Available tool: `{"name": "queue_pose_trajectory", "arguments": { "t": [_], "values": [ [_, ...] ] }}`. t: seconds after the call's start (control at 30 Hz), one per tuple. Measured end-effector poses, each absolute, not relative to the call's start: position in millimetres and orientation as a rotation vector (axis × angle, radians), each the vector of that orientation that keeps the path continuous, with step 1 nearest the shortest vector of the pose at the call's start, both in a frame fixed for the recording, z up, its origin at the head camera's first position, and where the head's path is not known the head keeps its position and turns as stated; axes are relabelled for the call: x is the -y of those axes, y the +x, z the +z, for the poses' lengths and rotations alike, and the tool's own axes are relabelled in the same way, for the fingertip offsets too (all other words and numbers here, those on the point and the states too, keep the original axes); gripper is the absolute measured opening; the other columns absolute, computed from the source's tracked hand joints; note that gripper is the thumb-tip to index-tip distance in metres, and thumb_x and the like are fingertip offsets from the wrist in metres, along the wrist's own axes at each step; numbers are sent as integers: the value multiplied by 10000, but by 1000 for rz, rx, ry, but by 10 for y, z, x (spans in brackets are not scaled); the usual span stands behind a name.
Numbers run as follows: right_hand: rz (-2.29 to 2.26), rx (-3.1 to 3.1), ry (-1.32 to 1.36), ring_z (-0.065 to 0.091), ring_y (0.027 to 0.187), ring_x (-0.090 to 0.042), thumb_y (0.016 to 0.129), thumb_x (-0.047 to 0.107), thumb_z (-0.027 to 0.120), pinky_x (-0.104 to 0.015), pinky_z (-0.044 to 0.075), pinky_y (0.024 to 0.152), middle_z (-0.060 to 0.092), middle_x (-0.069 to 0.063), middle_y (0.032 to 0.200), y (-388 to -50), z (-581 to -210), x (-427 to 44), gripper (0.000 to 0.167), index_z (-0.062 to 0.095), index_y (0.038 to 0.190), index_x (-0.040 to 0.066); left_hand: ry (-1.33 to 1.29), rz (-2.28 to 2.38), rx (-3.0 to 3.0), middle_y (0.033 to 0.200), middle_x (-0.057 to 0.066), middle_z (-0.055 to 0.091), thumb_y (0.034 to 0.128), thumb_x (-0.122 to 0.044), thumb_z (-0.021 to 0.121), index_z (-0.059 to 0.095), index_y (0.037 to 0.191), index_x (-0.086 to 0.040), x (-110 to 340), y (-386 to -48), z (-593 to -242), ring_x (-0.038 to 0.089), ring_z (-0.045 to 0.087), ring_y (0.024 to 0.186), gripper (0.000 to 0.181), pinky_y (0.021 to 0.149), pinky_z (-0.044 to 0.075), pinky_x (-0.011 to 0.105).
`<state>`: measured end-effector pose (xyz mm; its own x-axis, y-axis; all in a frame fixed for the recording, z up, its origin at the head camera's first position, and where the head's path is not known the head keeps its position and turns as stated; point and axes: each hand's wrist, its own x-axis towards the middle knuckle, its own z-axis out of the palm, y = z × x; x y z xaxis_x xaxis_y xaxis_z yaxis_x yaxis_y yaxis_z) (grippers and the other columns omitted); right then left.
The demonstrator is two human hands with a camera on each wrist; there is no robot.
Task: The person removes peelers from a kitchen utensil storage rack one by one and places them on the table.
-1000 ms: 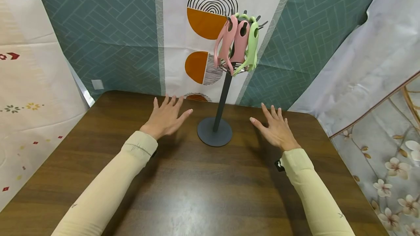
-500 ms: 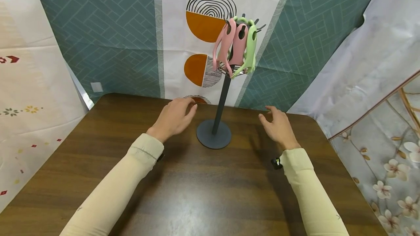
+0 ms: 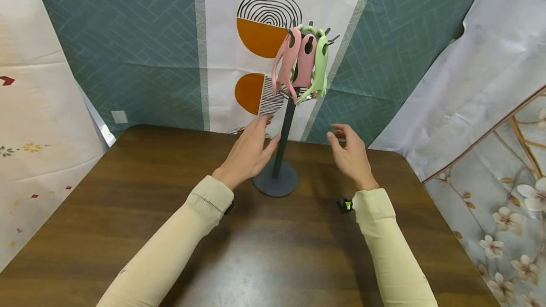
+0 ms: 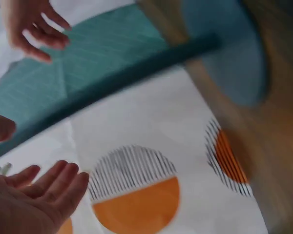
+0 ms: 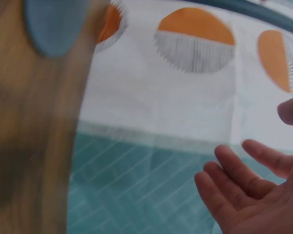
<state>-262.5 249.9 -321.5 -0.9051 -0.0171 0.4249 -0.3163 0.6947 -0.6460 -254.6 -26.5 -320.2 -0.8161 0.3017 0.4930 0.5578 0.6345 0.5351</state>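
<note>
A dark stand (image 3: 286, 131) with a round base (image 3: 276, 185) rises from the table and leans slightly right in the head view. Pink Y-shaped peelers (image 3: 304, 63) and green peelers (image 3: 321, 63) hang from hooks around its top. My left hand (image 3: 247, 153) is just left of the pole, its thumb near it, fingers relaxed and holding nothing. In the left wrist view the thumb overlaps the pole (image 4: 112, 80); whether they touch I cannot tell. To the right of the stand, my right hand (image 3: 351, 158) hovers apart from it, fingers loosely bent around nothing.
The brown wooden table (image 3: 179, 250) ends at a back edge by a teal and white patterned cloth (image 3: 158, 60). White curtains hang on the left (image 3: 34, 122), and a floral cloth (image 3: 490, 231) is at the right.
Both hands have risen. The left hand has moved right and forward to the pole; the right has shifted slightly left. Their spread fingers have become more bent. The peelers still hang there.
</note>
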Motion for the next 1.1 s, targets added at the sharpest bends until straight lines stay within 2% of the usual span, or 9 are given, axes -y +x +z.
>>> {"name": "queue_pose_trajectory", "arguments": {
  "t": [0.1,0.23,0.37,0.43,0.63,0.8,0.97,1.1],
  "values": [
    [1133,2468,303,575,1269,-295,1067,460,475,-526,472,1041,606,-147,1375,-2628,-3123,-2393,467,547,1412,153,-671,-1098,2471,1524,149,475,1052,-318,567,340,1546,-38,161,-2553,-3089,286,481,1379,611,1167,394,444],
    [1194,2367,321,610,1181,-279,1078,462,441,-485,483,998,644,-110,1328,-2609,-2990,-2285,458,551,1394,149,-662,-1280,2423,1528,163,477,1033,-297,611,313,1564,-61,20,-2604,-2996,302,495,1394,653,1157,412,449],
    [1242,2289,344,637,1059,-261,1084,463,424,-442,488,945,676,-81,1278,-2577,-2851,-2206,437,557,1375,166,-607,-1436,2342,1386,160,601,1013,-271,653,371,1518,-77,-96,-2672,-2961,274,595,1285,610,1087,487,437],
    [1254,2266,365,640,1057,-237,1082,468,428,-432,490,954,673,-67,1285,-2566,-2786,-2172,438,552,1382,174,-576,-1461,2306,1278,149,658,1005,-268,667,428,1463,-82,-135,-2705,-2959,255,644,1187,549,1028,529,420],
    [1292,2211,471,616,1181,-208,1102,386,408,-454,489,1028,619,-61,1340,-2573,-2643,-2094,425,469,1451,151,-537,-1408,2244,1087,115,715,991,-281,689,572,1262,-96,-189,-2768,-2981,240,693,985,349,855,575,388],
    [1365,2141,570,550,1290,-212,1117,318,352,-467,485,1030,554,-88,1402,-2600,-2562,-2072,425,383,1495,128,-524,-1386,2223,1046,108,732,965,-258,725,615,1196,-90,-214,-2790,-2989,235,692,968,306,832,563,392],
    [1414,2101,621,517,1320,-195,1116,346,337,-432,484,1042,511,-66,1451,-2647,-2493,-2050,437,344,1518,174,-537,-1377,2222,1037,100,741,968,-239,720,633,1156,-79,-215,-2803,-2976,229,697,955,262,809,551,387],
    [1515,2074,673,483,1374,-197,1110,340,364,-453,462,1085,466,-70,1503,-2690,-2453,-2012,460,328,1543,190,-553,-1385,2222,1023,96,740,982,-226,700,647,1131,-70,-207,-2806,-2969,224,692,943,221,790,536,372]
  ]
}}
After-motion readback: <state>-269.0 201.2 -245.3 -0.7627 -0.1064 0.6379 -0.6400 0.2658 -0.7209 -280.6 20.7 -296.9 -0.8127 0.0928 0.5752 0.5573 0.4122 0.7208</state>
